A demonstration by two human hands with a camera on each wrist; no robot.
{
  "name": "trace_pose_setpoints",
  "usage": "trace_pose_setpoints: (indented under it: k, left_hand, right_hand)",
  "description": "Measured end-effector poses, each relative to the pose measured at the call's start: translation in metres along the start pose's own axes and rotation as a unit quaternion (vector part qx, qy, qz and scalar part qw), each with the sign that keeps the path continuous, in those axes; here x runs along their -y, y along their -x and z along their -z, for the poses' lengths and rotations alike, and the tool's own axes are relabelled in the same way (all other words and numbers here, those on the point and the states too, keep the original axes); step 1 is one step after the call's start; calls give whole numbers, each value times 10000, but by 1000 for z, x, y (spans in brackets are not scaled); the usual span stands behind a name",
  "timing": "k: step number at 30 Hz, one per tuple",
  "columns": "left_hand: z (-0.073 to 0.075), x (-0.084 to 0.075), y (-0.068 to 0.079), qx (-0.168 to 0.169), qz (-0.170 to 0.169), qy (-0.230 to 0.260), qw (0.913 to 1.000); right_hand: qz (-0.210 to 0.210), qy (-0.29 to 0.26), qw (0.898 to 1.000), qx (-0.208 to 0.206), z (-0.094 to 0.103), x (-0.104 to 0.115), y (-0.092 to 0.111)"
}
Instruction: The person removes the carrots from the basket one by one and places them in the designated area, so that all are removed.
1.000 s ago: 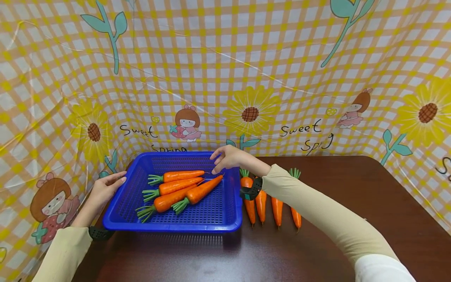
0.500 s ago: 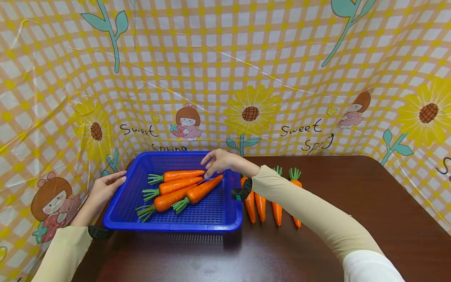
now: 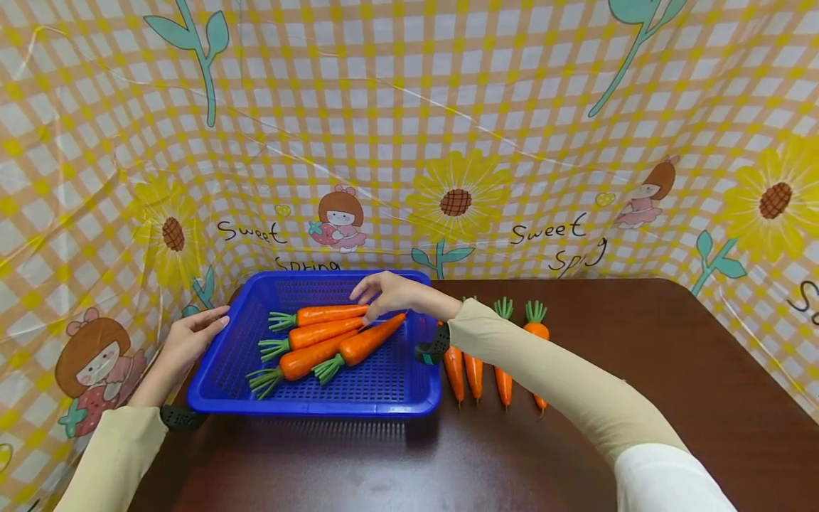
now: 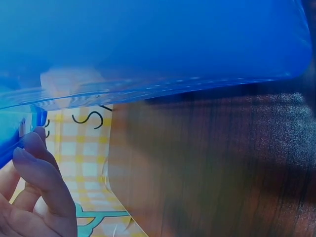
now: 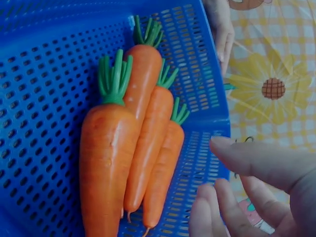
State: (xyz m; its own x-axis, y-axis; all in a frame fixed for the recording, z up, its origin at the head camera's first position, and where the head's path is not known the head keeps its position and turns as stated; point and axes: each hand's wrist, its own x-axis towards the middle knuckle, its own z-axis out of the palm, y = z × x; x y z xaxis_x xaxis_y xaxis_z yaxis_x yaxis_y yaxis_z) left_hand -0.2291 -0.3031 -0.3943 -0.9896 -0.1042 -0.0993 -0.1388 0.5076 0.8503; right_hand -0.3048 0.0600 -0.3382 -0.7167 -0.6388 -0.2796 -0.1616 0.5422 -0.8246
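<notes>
Several orange carrots with green tops lie in a blue perforated basket (image 3: 307, 407). The rearmost carrot (image 3: 323, 314) and two beside it lie roughly parallel, while the front right carrot (image 3: 374, 343) slants across their tips. My left hand (image 3: 185, 343) holds the basket's left rim; in the left wrist view, the thumb (image 4: 42, 175) and fingertips meet at the blue edge. Over the basket's right rear part hovers my right hand (image 3: 393, 293), just above the carrots' thin ends. The right wrist view shows its fingers spread and holding nothing, beside the large carrot (image 5: 108, 158) and others.
To the basket's right, several more carrots (image 3: 503, 384) lie in a row on the dark brown table (image 3: 627, 355), partly hidden by my right sleeve (image 3: 544, 366). A yellow checked cloth (image 3: 384, 128) hangs behind and at both sides.
My right hand has moved left and slightly down over the basket, towards the carrots' tips. My left hand has stayed at the rim, and the carrots have not moved.
</notes>
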Motion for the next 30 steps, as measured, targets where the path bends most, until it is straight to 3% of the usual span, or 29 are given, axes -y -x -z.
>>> trace_pose_setpoints:
  k: [9, 17, 30]
  left_hand:
    - [4, 2, 4, 21, -27, 48, 10000]
    - [6, 1, 4, 33, -6, 78, 10000]
    - [6, -1, 6, 20, 62, 221, 9997]
  right_hand:
    - [158, -261, 9979, 564, 1, -9, -13]
    - [17, -40, 9952, 982, 2, -12, -19]
    - [-240, 394, 9909, 1262, -2, -10, -27]
